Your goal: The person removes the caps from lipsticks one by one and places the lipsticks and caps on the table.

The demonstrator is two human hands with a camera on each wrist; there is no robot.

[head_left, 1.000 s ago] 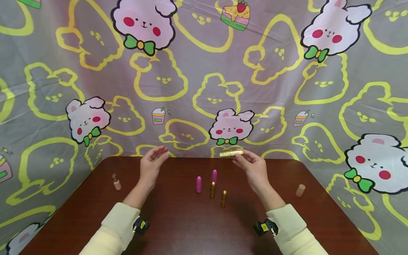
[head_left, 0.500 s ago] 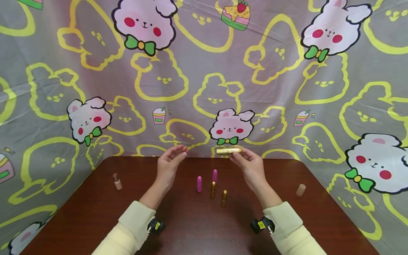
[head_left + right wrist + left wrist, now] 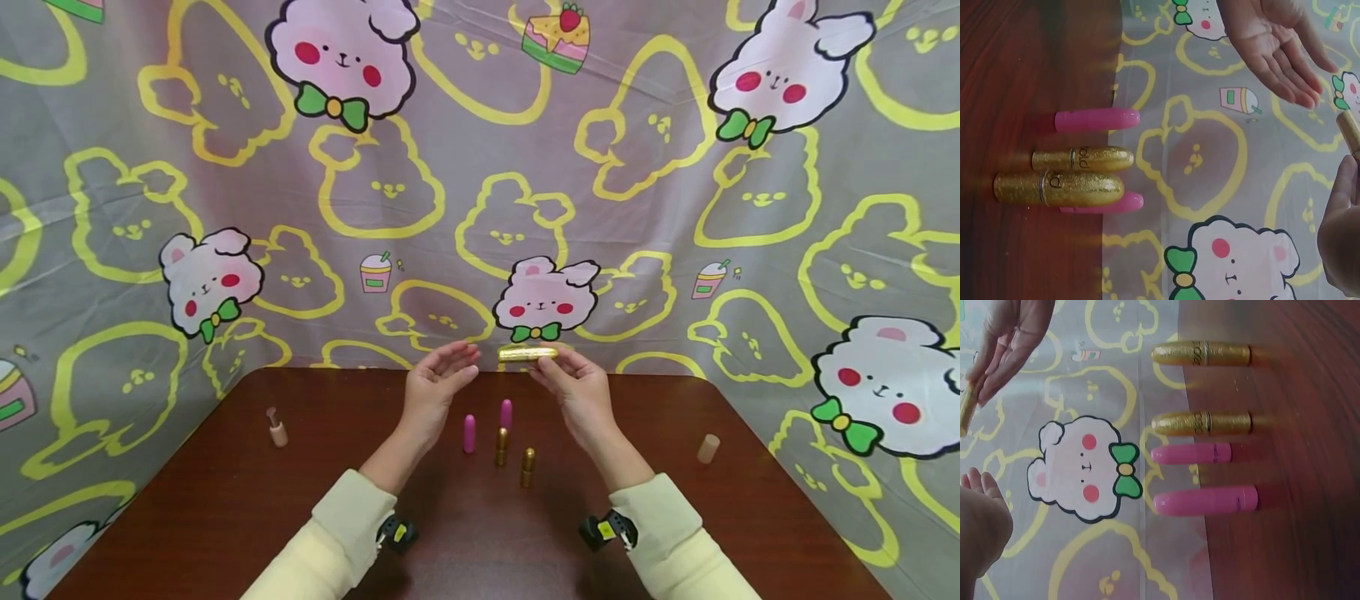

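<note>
My right hand [image 3: 585, 396] pinches a gold bullet-shaped lipstick tube [image 3: 519, 354] near its rounded end, raised over the far side of the table and lying level. Its flat end points left, toward my left hand [image 3: 437, 387]. That left hand holds nothing; its fingers are extended and loosely bent, a small gap short of the tube. In the right wrist view the gold lipstick [image 3: 1349, 131] shows between the two hands. Below them, two gold lipsticks [image 3: 501, 447] and two pink lipsticks [image 3: 469, 434] stand upright in a loose group on the table.
On the table's left side stands an uncapped beige lipstick [image 3: 277, 432] with its stick showing. A beige cap [image 3: 708, 448] is at the right. Behind the brown table [image 3: 450, 542] hangs a grey cartoon-print cloth [image 3: 420, 200].
My left hand has moved right, closing most of the gap to the gold lipstick. My right hand has shifted slightly left with the lipstick. The standing lipsticks have stayed in place.
</note>
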